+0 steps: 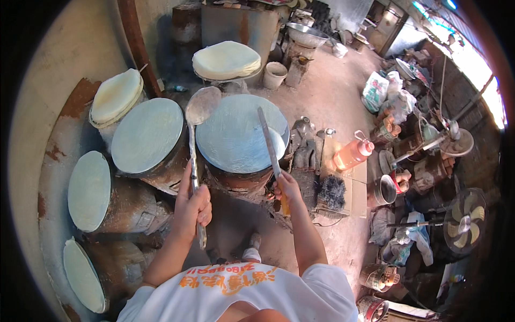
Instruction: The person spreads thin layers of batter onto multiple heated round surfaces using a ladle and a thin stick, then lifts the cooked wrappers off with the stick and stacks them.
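Note:
My left hand [193,206] grips the handle of a long metal ladle-like paddle [202,105] whose round flat head hovers between two round griddles. My right hand [286,188] holds a long thin spatula [267,140] by its wooden handle, the blade lying across the right part of the middle griddle [230,134]. That griddle carries a thin pale sheet of batter. A second griddle [146,134] to the left is also coated.
Two more coated griddles [88,190] [81,275] curve along the left. Stacks of finished thin sheets [225,59] [115,95] sit behind. An orange bottle [351,154], a dark brush [331,192], a pot [382,190], two fans [464,220] and bags crowd the right floor.

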A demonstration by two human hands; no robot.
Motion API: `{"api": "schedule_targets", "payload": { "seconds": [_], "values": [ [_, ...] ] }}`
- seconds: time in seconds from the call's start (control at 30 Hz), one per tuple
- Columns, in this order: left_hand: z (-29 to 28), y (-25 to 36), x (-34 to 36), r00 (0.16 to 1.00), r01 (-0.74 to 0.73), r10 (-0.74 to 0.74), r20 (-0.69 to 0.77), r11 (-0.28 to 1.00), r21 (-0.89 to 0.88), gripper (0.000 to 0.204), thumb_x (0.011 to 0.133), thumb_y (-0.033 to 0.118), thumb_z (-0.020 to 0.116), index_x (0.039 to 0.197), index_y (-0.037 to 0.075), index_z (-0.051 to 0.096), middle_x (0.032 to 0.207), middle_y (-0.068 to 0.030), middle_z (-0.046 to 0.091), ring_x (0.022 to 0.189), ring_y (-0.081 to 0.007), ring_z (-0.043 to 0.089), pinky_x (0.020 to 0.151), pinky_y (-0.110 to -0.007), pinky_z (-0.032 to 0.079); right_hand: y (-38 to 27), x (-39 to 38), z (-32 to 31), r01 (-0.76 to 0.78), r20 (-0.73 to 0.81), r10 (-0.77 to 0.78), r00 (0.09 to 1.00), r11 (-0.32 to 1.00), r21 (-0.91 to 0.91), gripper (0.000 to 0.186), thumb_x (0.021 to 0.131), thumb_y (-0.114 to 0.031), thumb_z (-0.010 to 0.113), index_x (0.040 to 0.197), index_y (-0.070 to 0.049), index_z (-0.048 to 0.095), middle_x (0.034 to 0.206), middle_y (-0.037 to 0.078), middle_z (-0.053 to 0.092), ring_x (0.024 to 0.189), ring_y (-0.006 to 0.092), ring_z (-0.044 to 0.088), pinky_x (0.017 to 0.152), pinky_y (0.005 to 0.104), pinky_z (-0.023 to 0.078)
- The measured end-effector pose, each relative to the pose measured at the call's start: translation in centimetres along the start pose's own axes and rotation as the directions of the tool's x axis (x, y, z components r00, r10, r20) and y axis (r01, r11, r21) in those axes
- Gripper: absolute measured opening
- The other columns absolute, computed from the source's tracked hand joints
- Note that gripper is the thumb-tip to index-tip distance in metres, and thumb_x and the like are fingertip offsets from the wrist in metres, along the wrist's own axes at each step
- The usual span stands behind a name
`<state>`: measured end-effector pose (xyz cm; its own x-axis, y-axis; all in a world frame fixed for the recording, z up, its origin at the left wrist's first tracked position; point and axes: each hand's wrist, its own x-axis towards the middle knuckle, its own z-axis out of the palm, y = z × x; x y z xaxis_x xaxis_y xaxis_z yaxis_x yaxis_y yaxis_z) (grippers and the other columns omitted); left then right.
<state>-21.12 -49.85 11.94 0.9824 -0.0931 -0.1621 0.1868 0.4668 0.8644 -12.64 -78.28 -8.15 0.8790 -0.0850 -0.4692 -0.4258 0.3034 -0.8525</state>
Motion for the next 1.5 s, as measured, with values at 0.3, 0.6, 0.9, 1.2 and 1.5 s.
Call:
{"api": "schedule_targets", "payload": {
  "seconds": [0.3, 0.6, 0.9, 1.2, 1.5],
  "values": [
    [4.8, -2.9, 4.4, 0.996, 0.035, -0.024, -0.080, 0.990, 0.136, 0.064, 0.094, 0.007, 0.045, 0.148, 0.021, 0.013, 0.058, 0.0026, 0.035, 0.038, -0.0043, 0.033, 0.033, -0.021, 0.032, 0.4, -3.0, -4.9, -0.178, 0.063, 0.227, 0.972, 0.882, -0.436, 0.030, 0.095, -0.020, 0.051, 0.122, -0.009, 0.054, 0.069, 0.002, 0.057, 0.046, 0.0107, 0.049, 0.039, 0.0259, 0.040],
    [8.7, -5.8, 7.5, 0.992, -0.002, 0.023, -0.121, 0.986, 0.167, 0.063, 0.094, 0.008, 0.047, 0.148, 0.021, 0.017, 0.059, 0.0025, 0.038, 0.040, -0.0041, 0.035, 0.034, -0.020, 0.031, -2.2, -0.9, -7.5, -0.164, 0.310, 0.226, 0.923, 0.963, -0.213, 0.030, 0.094, -0.011, 0.048, 0.122, -0.003, 0.054, 0.064, 0.004, 0.056, 0.041, 0.0103, 0.045, 0.035, 0.0243, 0.038],
    [12.6, -8.3, 9.9, 0.992, 0.072, -0.053, -0.112, 0.983, 0.169, 0.064, 0.093, 0.008, 0.048, 0.148, 0.019, 0.017, 0.059, 0.0022, 0.038, 0.039, -0.0046, 0.034, 0.034, -0.021, 0.033, -7.7, 12.6, -9.0, 0.371, 0.109, -0.401, 0.910, 0.667, -0.646, 0.031, 0.092, -0.017, 0.053, 0.122, -0.014, 0.060, 0.075, 0.010, 0.065, 0.059, 0.0194, 0.061, 0.054, 0.0333, 0.048],
    [10.0, -8.6, 15.4, 0.970, 0.237, -0.229, -0.085, 0.967, 0.093, 0.064, 0.093, 0.010, 0.050, 0.147, 0.023, 0.019, 0.060, 0.0024, 0.037, 0.042, -0.0061, 0.035, 0.037, -0.021, 0.032, -5.2, 4.6, -8.3, 0.288, 0.111, -0.463, 0.880, 0.332, -0.899, 0.033, 0.093, -0.017, 0.047, 0.125, -0.020, 0.054, 0.073, 0.017, 0.060, 0.071, 0.0361, 0.061, 0.062, 0.0449, 0.049],
    [7.1, -7.0, 18.3, 0.893, 0.380, -0.446, 0.054, 0.685, -0.621, 0.022, 0.093, 0.010, 0.053, 0.113, 0.020, 0.047, 0.066, 0.0046, 0.041, 0.046, -0.0012, 0.038, 0.040, -0.015, 0.036, -8.2, 6.5, -10.0, 0.447, 0.342, -0.424, 0.839, 0.177, -0.877, 0.039, 0.088, -0.015, 0.051, 0.126, -0.018, 0.054, 0.080, 0.020, 0.063, 0.074, 0.0374, 0.062, 0.064, 0.0464, 0.048]
  ]
}}
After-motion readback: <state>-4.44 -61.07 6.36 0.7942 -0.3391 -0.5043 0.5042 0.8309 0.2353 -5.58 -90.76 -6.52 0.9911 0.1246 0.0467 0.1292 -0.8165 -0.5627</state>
